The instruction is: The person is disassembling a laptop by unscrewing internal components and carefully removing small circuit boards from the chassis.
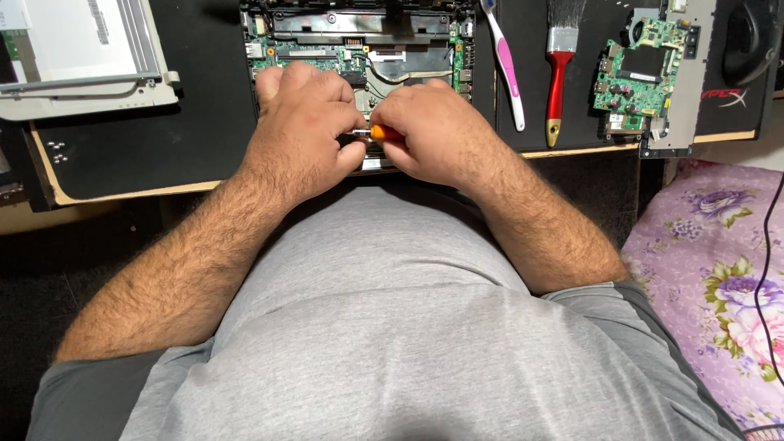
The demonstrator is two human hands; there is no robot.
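An opened laptop base (359, 41) with its green circuit board exposed lies on a black mat in front of me. My right hand (437, 135) is closed around an orange-handled screwdriver (382, 132) held sideways over the board's near edge. My left hand (304, 131) pinches the screwdriver's silver metal tip end between thumb and fingers. Both hands hide the near part of the board.
A detached laptop screen panel (77, 49) lies at the far left. A pink-and-white toothbrush (506, 65) and a red-handled paintbrush (559, 65) lie right of the laptop. Another green circuit board (641, 73) sits further right, beside a black mouse (747, 37). Floral fabric (719, 269) covers the lower right.
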